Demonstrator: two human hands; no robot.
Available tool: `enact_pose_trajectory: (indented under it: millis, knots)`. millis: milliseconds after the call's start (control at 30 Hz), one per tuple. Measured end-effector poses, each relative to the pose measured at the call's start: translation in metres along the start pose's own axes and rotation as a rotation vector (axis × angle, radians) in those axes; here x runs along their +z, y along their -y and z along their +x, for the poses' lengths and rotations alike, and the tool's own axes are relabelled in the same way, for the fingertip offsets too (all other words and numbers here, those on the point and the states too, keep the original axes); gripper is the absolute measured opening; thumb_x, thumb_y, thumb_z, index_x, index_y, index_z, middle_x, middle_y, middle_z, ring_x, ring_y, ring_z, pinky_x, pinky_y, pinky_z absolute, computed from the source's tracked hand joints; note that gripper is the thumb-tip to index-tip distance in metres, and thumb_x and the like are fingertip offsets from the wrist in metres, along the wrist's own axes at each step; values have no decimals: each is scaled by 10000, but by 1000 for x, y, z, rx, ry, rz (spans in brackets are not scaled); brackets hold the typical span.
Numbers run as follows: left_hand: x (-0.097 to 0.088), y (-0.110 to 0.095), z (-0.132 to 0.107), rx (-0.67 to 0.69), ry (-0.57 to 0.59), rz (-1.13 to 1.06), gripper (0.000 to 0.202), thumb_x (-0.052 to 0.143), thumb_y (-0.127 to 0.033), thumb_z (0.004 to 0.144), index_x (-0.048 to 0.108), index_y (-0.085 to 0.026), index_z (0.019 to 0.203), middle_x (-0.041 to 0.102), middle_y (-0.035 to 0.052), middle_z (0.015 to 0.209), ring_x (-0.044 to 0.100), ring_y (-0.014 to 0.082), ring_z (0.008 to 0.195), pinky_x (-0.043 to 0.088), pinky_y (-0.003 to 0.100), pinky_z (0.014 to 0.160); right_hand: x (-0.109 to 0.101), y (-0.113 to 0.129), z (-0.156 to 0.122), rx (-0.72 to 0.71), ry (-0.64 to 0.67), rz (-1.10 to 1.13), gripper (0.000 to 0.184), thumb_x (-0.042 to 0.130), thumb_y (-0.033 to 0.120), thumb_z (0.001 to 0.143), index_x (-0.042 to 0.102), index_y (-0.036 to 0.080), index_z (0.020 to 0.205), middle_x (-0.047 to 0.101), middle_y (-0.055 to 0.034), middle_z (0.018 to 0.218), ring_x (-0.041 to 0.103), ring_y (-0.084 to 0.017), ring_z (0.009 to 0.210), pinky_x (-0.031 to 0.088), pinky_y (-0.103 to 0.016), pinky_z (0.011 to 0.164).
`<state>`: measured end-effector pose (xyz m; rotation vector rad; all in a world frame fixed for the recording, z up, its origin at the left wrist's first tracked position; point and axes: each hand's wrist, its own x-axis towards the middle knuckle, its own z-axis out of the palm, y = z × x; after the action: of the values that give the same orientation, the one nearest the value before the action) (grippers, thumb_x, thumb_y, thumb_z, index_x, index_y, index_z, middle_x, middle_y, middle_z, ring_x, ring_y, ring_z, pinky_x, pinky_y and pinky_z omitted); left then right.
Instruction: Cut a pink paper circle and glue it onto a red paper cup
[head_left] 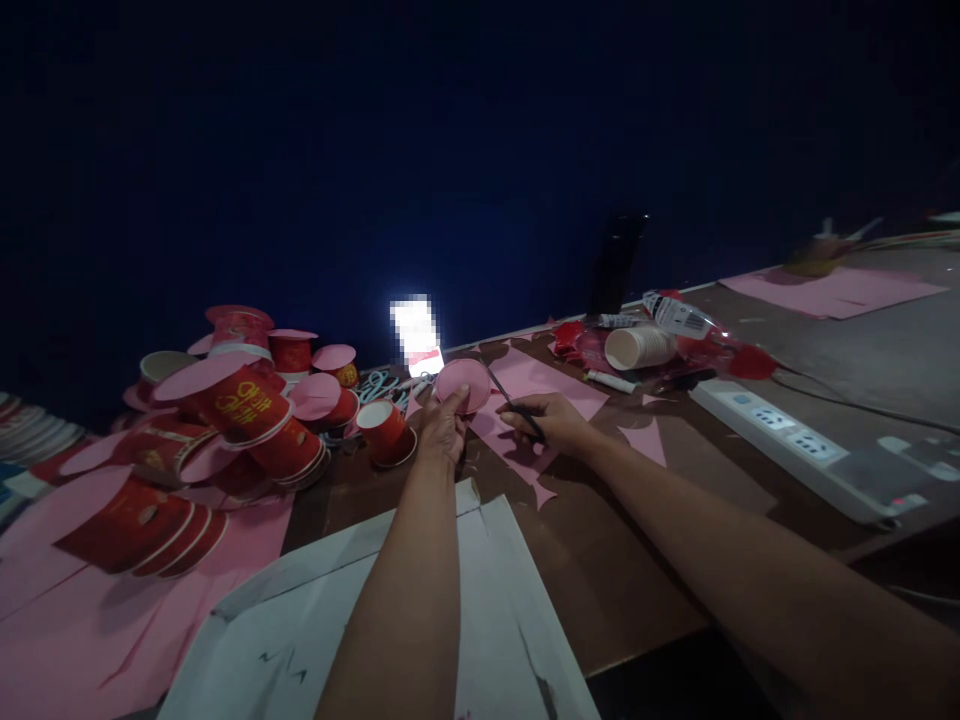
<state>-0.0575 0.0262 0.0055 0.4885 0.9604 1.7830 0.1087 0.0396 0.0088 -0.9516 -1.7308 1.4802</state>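
Observation:
My left hand (pixel 444 428) is closed on a round pink paper disc (pixel 459 384), its thumb lying across the face. To the right of it, my right hand (pixel 551 425) grips a slim dark tool (pixel 525 412) whose long thin end points up and left, close to the disc's edge. The tool's exact kind is hard to make out in the dim light. Under my hands lie a pink paper sheet (pixel 551 380) and cut pink scraps (pixel 646 440). A red paper cup (pixel 385 432) stands upright just left of my left hand.
Red cups with pink discs (pixel 247 400) are heaped at the left. A lit, blurred-out screen (pixel 416 335) stands at the back. White cups (pixel 641 347), a marker (pixel 611 381) and a power strip (pixel 787 450) lie right; a white box (pixel 300 620) is nearest me.

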Motion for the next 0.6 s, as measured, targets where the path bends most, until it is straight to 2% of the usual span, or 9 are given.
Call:
enact_pose_trajectory:
  millis: [367, 600]
  knots:
    - [-2, 1, 0, -7, 26, 35, 429, 782, -194, 526, 596, -196, 913, 670, 0, 741, 651, 152, 712, 507, 258, 645, 2, 4, -1, 19, -21, -10, 513, 702, 474, 650, 689, 100, 1002, 560, 13, 507, 469, -73, 421, 351, -173, 363]
    - [-1, 1, -1, -9, 20, 29, 465, 769, -167, 525, 594, -212, 954, 680, 1, 799, 650, 143, 718, 505, 236, 625, 2, 2, 0, 27, -29, -15, 536, 696, 498, 642, 686, 109, 1011, 556, 15, 510, 484, -81, 426, 373, -175, 355]
